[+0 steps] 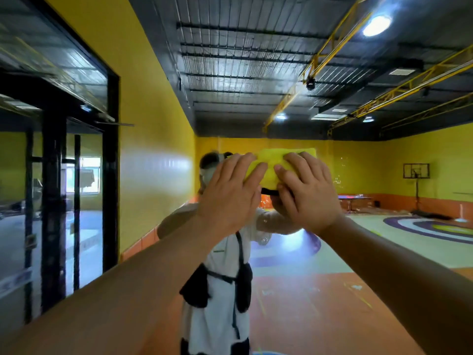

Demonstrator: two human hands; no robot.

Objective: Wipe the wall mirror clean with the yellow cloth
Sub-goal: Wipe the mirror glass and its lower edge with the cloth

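Both arms reach forward and up to the mirror (358,242). The yellow cloth (276,160) lies flat against the glass at about head height, covering the reflected face. The left hand (230,193) and right hand (308,194) press on it side by side, fingers spread and fairly straight, not curled round it. Small wet spots (337,179) speckle the glass just right of the cloth

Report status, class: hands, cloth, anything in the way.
Left hand and right hand open, flat on yellow cloth. Cloth pressed to mirror, head height. Nothing blocking.
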